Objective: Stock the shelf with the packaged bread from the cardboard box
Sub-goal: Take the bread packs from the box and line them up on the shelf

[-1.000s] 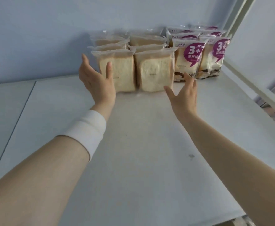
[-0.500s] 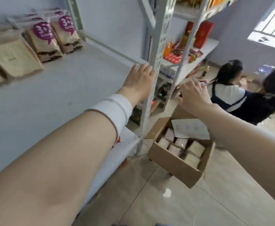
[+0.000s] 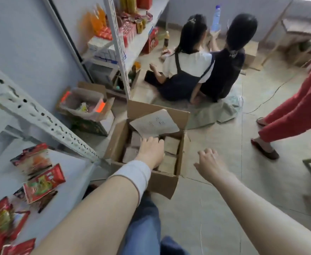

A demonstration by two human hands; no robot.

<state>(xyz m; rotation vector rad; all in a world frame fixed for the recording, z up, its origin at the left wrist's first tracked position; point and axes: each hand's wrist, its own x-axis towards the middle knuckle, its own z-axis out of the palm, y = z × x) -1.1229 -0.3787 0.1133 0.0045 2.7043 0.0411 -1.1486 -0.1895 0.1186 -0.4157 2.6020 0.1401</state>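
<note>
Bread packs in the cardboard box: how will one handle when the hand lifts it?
Probably light and squashy: the bread packs look like soft slices in thin film. The film may be slippery, so the left hand should grip gently. Upright and tightly packed in the cardboard box, neighbours may drag along.

Both bare forearms stretch forward and down from the bottom of the frame, the left wrist wrapped in a white band (image 3: 132, 174). The left hand (image 3: 151, 151) is palm-down, its fingers (image 3: 149, 141) together and curled slightly at the tips. The right hand (image 3: 209, 162) hangs beside it, empty, knuckles up, its fingers (image 3: 208, 152) loosely bent and parted, thumb out toward the left hand.
</note>
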